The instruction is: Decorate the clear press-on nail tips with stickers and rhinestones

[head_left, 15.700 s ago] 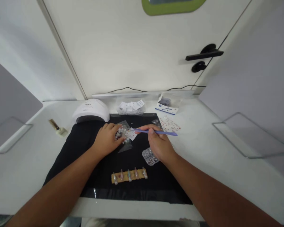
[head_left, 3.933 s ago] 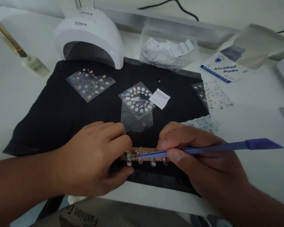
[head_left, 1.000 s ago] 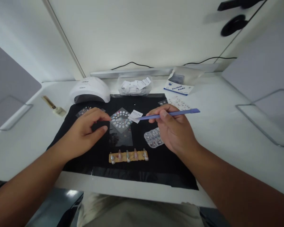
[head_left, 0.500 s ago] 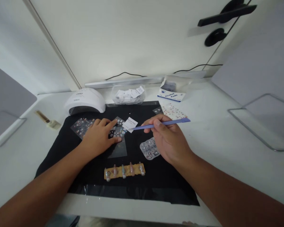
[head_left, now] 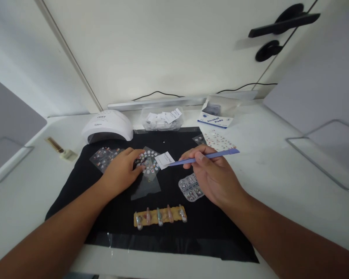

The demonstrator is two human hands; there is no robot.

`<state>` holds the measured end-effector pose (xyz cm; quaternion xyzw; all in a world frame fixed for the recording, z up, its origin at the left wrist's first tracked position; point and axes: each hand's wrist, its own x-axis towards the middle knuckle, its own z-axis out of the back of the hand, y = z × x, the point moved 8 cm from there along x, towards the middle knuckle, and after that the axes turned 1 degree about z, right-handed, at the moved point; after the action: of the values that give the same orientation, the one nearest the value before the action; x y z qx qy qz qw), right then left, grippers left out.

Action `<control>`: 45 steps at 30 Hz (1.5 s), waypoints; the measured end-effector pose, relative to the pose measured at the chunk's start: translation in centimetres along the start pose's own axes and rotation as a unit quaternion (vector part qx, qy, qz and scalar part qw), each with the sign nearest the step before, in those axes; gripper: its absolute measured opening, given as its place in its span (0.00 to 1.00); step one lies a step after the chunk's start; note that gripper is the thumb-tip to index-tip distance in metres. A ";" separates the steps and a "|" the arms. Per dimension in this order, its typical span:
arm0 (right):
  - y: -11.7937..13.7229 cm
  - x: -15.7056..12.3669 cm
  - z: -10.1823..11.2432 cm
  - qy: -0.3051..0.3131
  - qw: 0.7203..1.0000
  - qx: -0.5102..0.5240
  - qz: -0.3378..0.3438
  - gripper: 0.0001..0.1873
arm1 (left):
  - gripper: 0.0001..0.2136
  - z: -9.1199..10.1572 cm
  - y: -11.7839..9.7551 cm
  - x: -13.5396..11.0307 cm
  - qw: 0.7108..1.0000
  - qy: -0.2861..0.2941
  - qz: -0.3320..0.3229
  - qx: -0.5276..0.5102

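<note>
My right hand (head_left: 212, 172) grips a slim purple stick (head_left: 205, 157) like a pen. Its thin tip meets a small white paper pad packet (head_left: 163, 160). My left hand (head_left: 120, 170) rests with thumb and index finger apart on a clear sheet of round stickers (head_left: 152, 157). A second clear sheet with coloured stickers (head_left: 104, 159) lies partly under its other fingers. Below them, several decorated false nails (head_left: 159, 217) stand across a tan wavy-edged holder (head_left: 173, 216). A clear compartment case of small silvery pieces (head_left: 191, 188) is partly hidden behind my right hand.
A black mat (head_left: 119, 217) covers the white table (head_left: 279, 162). Along the back are a white nail lamp (head_left: 107, 124), a clear tub of packets (head_left: 163, 120) and an alcohol pads box (head_left: 216, 116). A polish bottle (head_left: 66, 155) lies left; a sticker sheet (head_left: 221, 139) lies right.
The whole view has shifted slightly, so everything appears further right and lower. My left thumb and index finger have drawn back a little, uncovering more round stickers. The purple stick stays in my right hand.
</note>
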<state>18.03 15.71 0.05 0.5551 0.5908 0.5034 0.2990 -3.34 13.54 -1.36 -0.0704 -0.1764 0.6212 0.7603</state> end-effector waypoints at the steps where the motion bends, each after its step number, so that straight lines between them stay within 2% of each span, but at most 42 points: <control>1: -0.1 0.0 0.0 0.000 1.000 0.000 -0.002 0.12 | 0.15 0.1 0.0 0.0 1.000 -0.001 0.001 0.001; 3: -0.1 0.1 0.0 0.000 1.000 0.001 -0.005 0.13 | 0.18 0.2 0.1 0.0 1.000 -0.009 0.007 0.009; 8: -0.1 0.0 -0.2 0.003 1.000 -0.005 -0.009 0.14 | 0.36 -0.5 -0.1 0.1 0.999 -0.007 0.027 0.046; 12: 0.0 -0.1 -0.4 0.007 1.000 -0.006 -0.008 0.13 | 0.33 -1.0 -0.4 0.1 0.997 0.011 0.030 0.064; 20: -0.1 -0.1 -0.4 0.014 1.000 -0.008 -0.010 0.13 | 0.26 -0.7 -0.5 0.2 0.997 0.027 0.022 0.074; 23: 0.0 -0.1 -0.4 0.015 1.000 -0.011 -0.009 0.13 | 0.30 -0.2 -0.3 -0.2 0.996 0.020 0.032 0.083; 26: 0.0 -0.1 -0.4 0.014 1.000 -0.015 -0.011 0.13 | 0.39 0.5 0.0 -0.9 0.993 0.015 0.049 0.104; 29: -0.2 0.0 -0.3 0.013 1.000 -0.017 -0.013 0.12 | 0.43 0.3 -0.2 -1.5 0.991 0.043 0.042 0.118; 33: -0.5 0.0 -0.3 0.015 1.000 -0.014 -0.016 0.13 | 0.40 -0.2 -0.4 -1.6 0.988 0.078 0.029 0.127; 40: -0.3 0.0 -0.3 0.021 1.000 -0.019 -0.012 0.13 | 0.37 -0.1 -0.2 -1.5 0.988 0.080 0.048 0.123; 42: -0.3 0.0 -0.3 0.024 0.999 -0.020 -0.009 0.13 | 0.32 0.1 -0.3 -1.6 0.990 0.076 0.049 0.109; 45: -0.2 -0.1 -0.4 0.032 0.999 -0.015 0.003 0.13 | 0.20 0.7 -0.8 -1.7 0.994 0.069 0.039 0.076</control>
<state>17.59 15.49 0.00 0.5361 0.5909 0.5306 0.2862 -3.17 11.63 -0.79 -0.0622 -0.0729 0.6554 0.7492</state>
